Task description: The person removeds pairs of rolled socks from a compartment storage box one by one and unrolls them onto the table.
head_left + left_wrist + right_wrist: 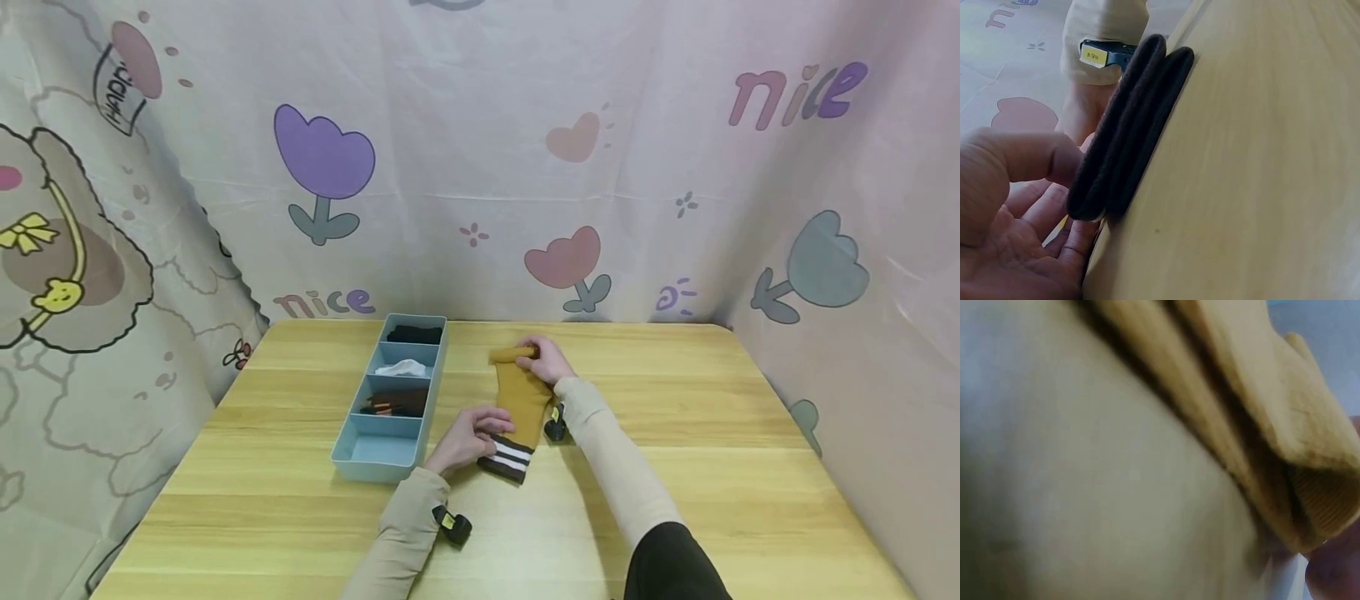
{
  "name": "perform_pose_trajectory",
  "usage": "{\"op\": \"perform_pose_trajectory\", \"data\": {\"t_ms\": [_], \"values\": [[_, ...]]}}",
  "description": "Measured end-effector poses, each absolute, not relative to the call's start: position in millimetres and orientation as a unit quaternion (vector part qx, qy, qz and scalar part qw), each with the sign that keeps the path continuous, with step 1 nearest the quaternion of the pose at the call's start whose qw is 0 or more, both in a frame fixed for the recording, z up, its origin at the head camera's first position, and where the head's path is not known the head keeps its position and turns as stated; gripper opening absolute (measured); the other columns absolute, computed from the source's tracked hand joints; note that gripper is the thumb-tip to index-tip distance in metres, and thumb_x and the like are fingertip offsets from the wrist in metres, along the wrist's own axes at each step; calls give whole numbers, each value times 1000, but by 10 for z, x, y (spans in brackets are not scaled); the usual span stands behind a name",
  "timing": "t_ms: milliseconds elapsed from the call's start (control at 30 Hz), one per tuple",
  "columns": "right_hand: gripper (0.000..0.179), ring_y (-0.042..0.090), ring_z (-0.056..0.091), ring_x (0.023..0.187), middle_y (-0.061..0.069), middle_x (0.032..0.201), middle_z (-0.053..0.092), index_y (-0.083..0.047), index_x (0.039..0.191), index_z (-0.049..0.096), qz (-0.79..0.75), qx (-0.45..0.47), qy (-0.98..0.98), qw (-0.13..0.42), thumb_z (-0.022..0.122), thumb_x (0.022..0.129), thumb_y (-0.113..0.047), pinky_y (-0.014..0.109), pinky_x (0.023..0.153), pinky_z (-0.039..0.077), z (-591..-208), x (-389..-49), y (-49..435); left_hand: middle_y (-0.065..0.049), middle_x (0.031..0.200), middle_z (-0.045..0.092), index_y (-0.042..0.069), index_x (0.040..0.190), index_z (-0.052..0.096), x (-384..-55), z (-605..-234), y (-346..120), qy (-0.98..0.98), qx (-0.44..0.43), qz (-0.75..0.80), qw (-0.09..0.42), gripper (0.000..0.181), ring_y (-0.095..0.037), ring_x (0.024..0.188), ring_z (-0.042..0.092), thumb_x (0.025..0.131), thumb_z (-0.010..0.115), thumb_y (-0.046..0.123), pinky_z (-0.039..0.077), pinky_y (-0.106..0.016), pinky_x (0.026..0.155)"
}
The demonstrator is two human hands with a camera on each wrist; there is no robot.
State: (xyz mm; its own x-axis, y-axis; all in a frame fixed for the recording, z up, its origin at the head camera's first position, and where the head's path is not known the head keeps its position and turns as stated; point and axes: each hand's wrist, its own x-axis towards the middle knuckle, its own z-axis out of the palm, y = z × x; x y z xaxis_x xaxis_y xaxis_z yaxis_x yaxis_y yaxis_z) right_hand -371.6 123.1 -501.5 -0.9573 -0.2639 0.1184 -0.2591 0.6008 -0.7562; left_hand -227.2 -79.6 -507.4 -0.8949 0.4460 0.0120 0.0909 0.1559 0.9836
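A pair of mustard yellow socks (522,400) lies stacked on the table, its dark cuffs with white stripes pointing toward me. In the left wrist view the dark cuffs (1132,131) show edge-on as two layers. My left hand (468,437) rests at the left side of the cuff end, fingers loosely bent and touching the fabric. At the far end my right hand (549,360) grips the toe part, which is folded over. The right wrist view shows the yellow fold (1310,412) up close, with much of that hand out of sight.
Left of the socks stands a blue-grey divided box (378,446). Its compartments hold a black item (415,334), a white item (402,367) and a brown folded item (401,401); the nearest shows its bare floor. A printed curtain (465,167) hangs behind the wooden table (675,400).
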Motion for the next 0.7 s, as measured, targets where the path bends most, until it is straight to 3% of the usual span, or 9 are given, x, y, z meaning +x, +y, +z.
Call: {"op": "perform_pose_trajectory", "data": {"t_ms": [167,367,467,700], "values": [[25,32,60,94,21,105,66,-1,110,61,-442,-155,883,-36,71,90,-10,43,87,48,-5055,-3767,1261,-33,115,69,-13,125,58,-2265,-5075,-787,746,185,623,142,56,-23,99,66,70,52,-19,49,-17,75],[9,28,56,88,16,101,63,-7,93,73,-450,-192,866,-98,74,86,-12,39,79,47,-5101,-3810,1270,-33,115,69,-13,125,58,-2271,-5077,-797,747,183,623,141,56,-18,95,65,70,53,-18,50,-17,75],[10,29,56,90,20,106,64,-5,95,76,-446,-171,874,-90,73,86,-7,40,81,46,-5082,-3820,1245,-33,114,69,-13,125,58,-2277,-5089,-801,747,185,623,140,55,-19,95,65,71,54,-19,50,-17,74],[15,17,55,69,13,76,66,-3,104,76,-429,-125,892,-76,71,90,-6,26,68,43,-5053,-3868,1184,-34,114,69,-13,125,59,-2288,-5095,-794,745,189,624,140,55,-19,95,66,71,54,-18,50,-17,73]]}}
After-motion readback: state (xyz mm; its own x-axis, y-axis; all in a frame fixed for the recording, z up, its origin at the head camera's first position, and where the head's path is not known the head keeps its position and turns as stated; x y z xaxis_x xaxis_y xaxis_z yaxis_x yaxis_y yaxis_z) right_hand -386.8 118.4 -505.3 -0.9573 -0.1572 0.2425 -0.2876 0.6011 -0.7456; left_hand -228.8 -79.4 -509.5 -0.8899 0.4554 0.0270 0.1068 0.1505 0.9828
